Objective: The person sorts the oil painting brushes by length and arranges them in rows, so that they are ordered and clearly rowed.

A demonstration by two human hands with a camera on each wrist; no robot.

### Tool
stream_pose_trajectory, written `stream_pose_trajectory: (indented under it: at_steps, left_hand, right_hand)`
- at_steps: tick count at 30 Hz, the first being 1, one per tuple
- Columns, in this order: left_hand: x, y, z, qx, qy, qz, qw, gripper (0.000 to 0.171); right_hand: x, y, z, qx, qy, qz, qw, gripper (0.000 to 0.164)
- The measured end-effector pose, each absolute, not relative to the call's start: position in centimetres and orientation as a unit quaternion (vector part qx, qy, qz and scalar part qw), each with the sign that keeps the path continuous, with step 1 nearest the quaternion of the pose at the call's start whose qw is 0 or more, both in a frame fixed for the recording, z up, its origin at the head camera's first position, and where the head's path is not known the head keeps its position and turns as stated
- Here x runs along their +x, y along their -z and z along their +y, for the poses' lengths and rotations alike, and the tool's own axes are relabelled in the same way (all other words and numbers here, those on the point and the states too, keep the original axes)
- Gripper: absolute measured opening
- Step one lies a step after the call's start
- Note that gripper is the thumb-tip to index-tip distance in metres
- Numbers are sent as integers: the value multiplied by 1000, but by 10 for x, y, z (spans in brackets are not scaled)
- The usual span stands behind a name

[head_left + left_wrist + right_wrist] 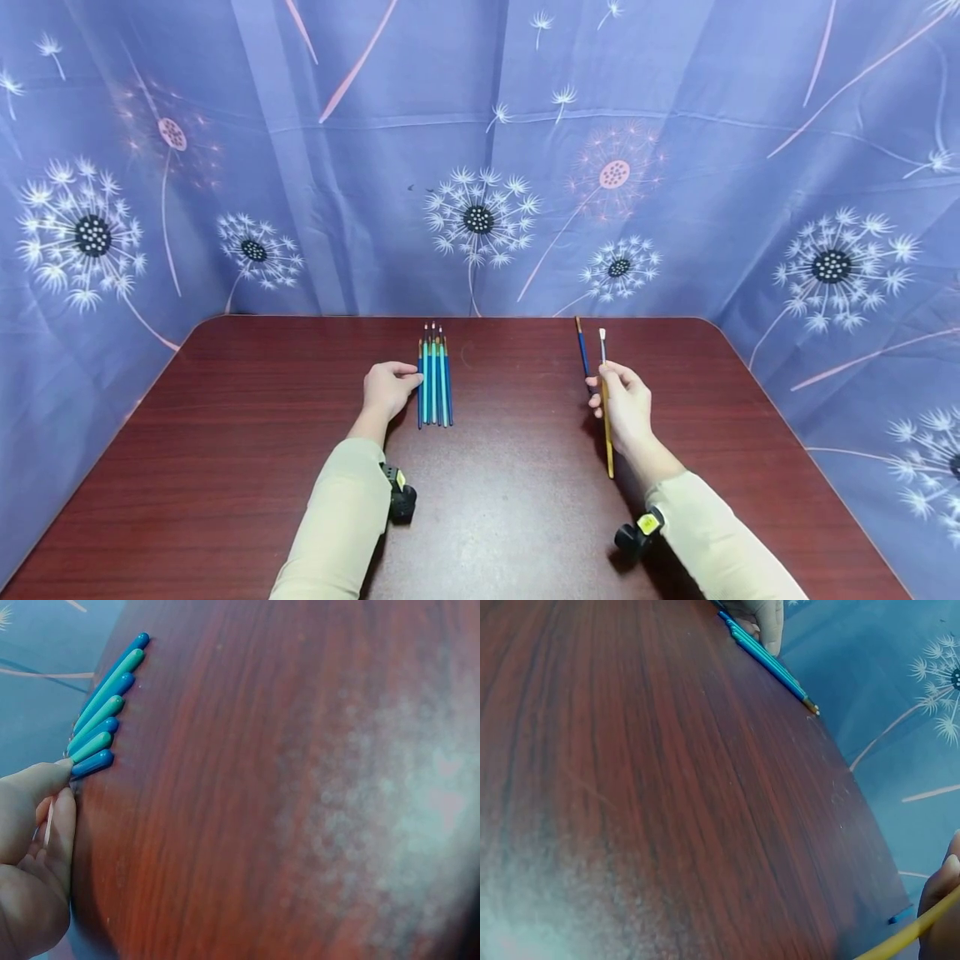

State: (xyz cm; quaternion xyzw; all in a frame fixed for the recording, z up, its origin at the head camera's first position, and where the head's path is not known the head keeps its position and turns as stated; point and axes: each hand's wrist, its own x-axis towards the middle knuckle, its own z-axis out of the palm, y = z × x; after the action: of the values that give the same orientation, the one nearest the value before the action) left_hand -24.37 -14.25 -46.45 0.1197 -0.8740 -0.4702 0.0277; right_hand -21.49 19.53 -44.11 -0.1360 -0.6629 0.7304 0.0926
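Note:
Blue and mint-green paintbrushes (433, 383) lie side by side in a row on the table, bristles toward the back. At the row's left edge, my left hand (387, 389) pinches the outermost blue paintbrush (94, 763) between thumb and fingers. My right hand (627, 404) holds a yellow-handled paintbrush (607, 433) with pale bristles up, above the table's right part. Another blue paintbrush (582, 346) lies just behind and left of that hand, its lower end hidden by the fingers. In the right wrist view, the yellow handle (907, 937) crosses the lower right corner.
The dark red wooden table (517, 500) has rounded far corners. A blue curtain with dandelion prints (375, 167) hangs behind it and along both sides. Small black cameras are strapped to the left wrist (401, 500) and right wrist (637, 537).

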Motion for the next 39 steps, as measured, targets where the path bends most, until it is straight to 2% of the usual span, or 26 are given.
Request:
stream_pose_trajectory:
  at_steps: [5,19,27,39]
  left_hand:
    - [-243,464,-142,119,471,-874,28,24]
    - [-244,462,-142,118,468,-876,21,25]
    - [-244,462,-143,117,466,-877,20,25]
    - [-245,464,-142,118,469,-875,22,25]
  right_hand:
    - [-214,440,198,-142,-730,-662,99,13]
    - [-209,442,205,-157,-742,-647,85,6]
    - [-208,448,208,-150,-720,-674,67,30]
    - [-204,447,215,-186,-636,-747,47,34]
